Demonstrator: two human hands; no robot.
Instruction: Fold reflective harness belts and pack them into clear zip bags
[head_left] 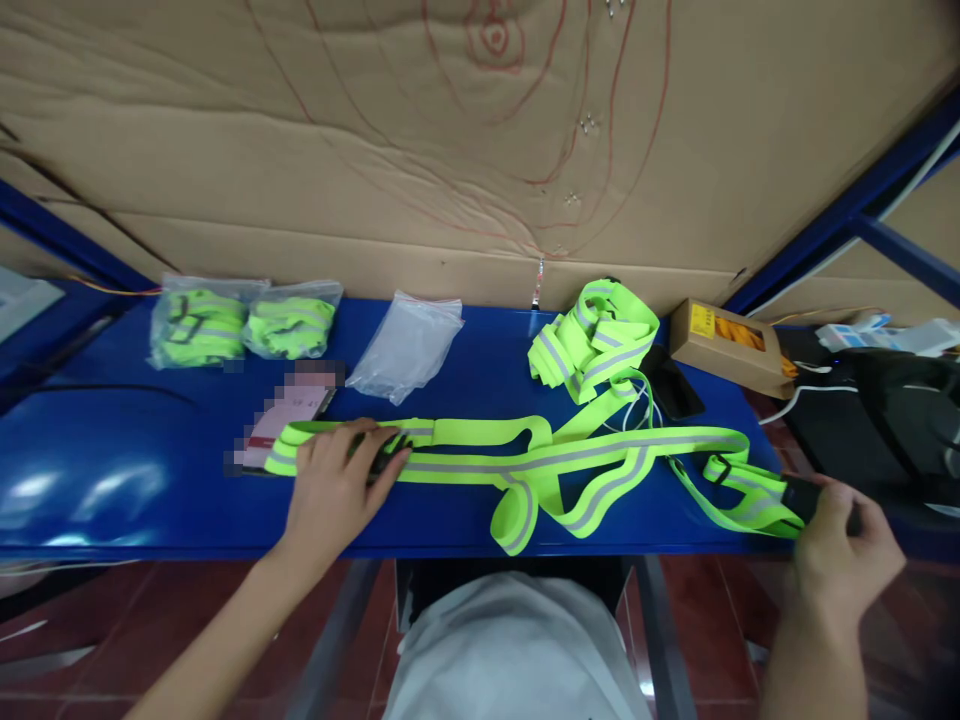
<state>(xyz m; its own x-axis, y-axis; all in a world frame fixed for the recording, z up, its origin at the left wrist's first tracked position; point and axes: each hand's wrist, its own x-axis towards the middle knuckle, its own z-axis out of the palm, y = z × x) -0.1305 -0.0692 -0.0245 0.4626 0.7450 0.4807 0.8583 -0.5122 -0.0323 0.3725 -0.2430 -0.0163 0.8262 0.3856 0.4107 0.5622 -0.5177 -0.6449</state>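
A long neon-yellow reflective strap with a grey stripe lies in loose loops along the front of the blue table. My left hand rests on its left part, with fingers curled over a black buckle. At the right front edge, my right hand pinches a black piece at the strap's other end. Near that hand, a black slider sits on the strap. Behind the straps is a bundled pile of the same reflective strap; a strip runs from it toward the loops.
Two clear bags of folded straps lie at the back left. Empty plastic bags lie beside them, behind a pink printed paper. A black phone and a cardboard box are at the right. A cardboard wall rises behind the table.
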